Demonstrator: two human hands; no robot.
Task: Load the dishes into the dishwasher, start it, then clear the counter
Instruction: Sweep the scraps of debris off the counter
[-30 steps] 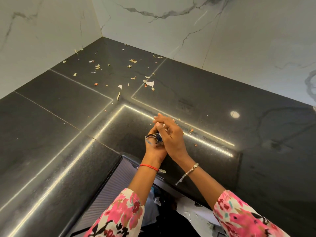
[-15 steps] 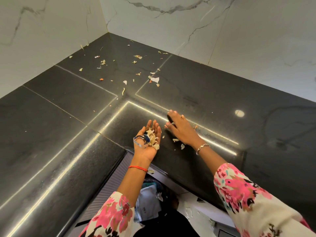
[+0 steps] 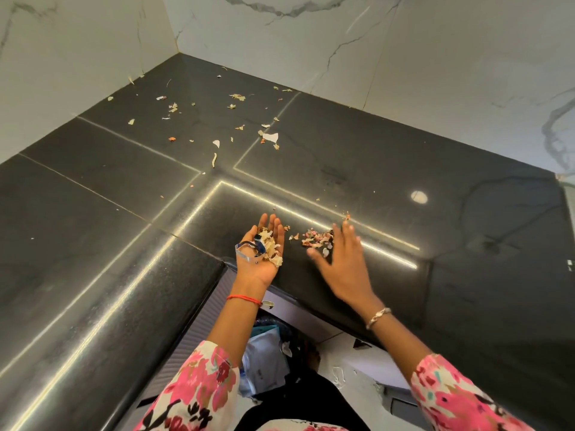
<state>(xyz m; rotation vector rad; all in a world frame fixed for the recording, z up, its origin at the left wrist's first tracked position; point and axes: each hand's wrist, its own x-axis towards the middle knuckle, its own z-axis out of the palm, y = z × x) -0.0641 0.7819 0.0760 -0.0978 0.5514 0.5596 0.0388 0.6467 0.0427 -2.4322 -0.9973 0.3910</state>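
My left hand (image 3: 260, 259) lies palm up at the inner corner of the black counter (image 3: 102, 197), cupping a heap of pale peel scraps (image 3: 270, 245) and a clear plastic strip with blue print (image 3: 247, 251). My right hand (image 3: 342, 265) is beside it, fingers spread and blurred, its edge against a small pile of pinkish scraps (image 3: 315, 237) on the counter between the two hands. More scraps (image 3: 270, 137) lie scattered toward the far corner.
White marble walls (image 3: 311, 42) close the counter at the back and left. Below the counter edge an open bin with paper and plastic waste (image 3: 264, 359) stands between my arms. A round light reflection (image 3: 418, 196) shows on the right counter.
My hands, pressed together a second ago, have parted. The left turned palm up with scraps in it. The right swept along the counter toward the left hand, gathering a small pile.
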